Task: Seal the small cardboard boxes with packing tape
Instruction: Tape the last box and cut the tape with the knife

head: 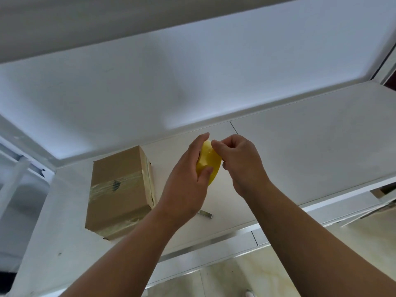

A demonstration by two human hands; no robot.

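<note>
A small brown cardboard box (120,191) lies on the white table (300,151), left of my hands, with clear tape bands across its top and front edge. A yellow roll of packing tape (209,161) is held on edge above the table. My left hand (188,176) grips the roll from the left, thumb on its face. My right hand (240,161) has its fingertips curled against the roll's upper rim, pinching at the tape there. Whether a tape end is lifted is hidden by the fingers.
A small metal object (205,213) lies on the table below my left wrist, beside the box. A white wall panel (192,78) rises behind the table. Tiled floor (235,279) shows under the table's front edge, with cardboard pieces (381,194) at the right.
</note>
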